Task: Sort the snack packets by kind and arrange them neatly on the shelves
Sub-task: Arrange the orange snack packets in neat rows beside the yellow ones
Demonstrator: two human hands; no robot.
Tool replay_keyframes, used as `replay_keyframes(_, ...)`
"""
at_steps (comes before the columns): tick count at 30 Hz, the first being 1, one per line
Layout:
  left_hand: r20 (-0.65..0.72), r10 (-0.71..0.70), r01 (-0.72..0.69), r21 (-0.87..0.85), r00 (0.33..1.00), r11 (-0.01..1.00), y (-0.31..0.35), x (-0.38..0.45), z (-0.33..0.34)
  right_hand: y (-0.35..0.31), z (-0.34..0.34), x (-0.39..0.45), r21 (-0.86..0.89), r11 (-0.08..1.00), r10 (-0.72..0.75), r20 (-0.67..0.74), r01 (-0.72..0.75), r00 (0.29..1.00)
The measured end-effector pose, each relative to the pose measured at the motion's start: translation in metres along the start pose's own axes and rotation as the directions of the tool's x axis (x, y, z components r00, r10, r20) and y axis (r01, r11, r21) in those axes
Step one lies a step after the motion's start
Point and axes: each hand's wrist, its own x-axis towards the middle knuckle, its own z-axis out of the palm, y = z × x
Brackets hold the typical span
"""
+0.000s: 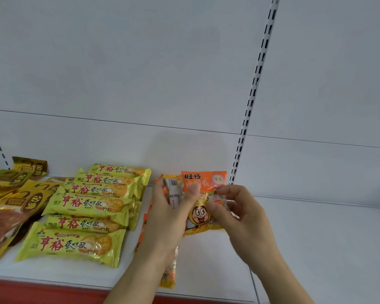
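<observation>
Both hands meet over the middle of the shelf [206,260], the left hand [165,218] just left of the right hand [241,218], with a snack packet [203,181] between them and more packets under the left hand. Left of the hands lie biscuit packets [84,207] stacked in a row running front to back. Farther left lie foil pouches [13,194]. Behind everything stands the back panel [141,73]; a slotted upright [250,106] rises behind the right hand.
</observation>
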Motion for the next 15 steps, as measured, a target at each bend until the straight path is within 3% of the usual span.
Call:
replay_keyframes(4,0.041,-0.049,0.051,-0.057,0.998,0.997,-0.001,0.002,-0.008,-0.002,-0.006,0.004,0.149,0.989,0.032,-0.076,-0.021,0.997)
replay_keyframes(7,0.005,-0.044,0.044,-0.014,0.999,0.999,-0.004,0.004,-0.014,0.002,-0.014,0.012,0.164,0.986,0.062,-0.19,-0.031,0.98)
replay_keyframes(9,-0.076,-0.027,0.029,0.022,0.997,0.999,-0.002,0.006,-0.019,0.013,-0.022,0.019,0.037,0.998,0.056,-0.305,-0.047,0.951)
replay_keyframes(11,-0.176,-0.015,0.017,0.011,0.984,1.0,0.003,0.009,-0.027,0.028,-0.031,0.024,-0.201,0.974,0.028,-0.333,-0.1,0.943)
replay_keyframes(15,-0.229,-0.012,0.004,-0.036,0.973,0.999,0.003,0.016,-0.038,0.049,-0.022,0.02,-0.451,0.886,0.065,-0.109,-0.108,0.992)
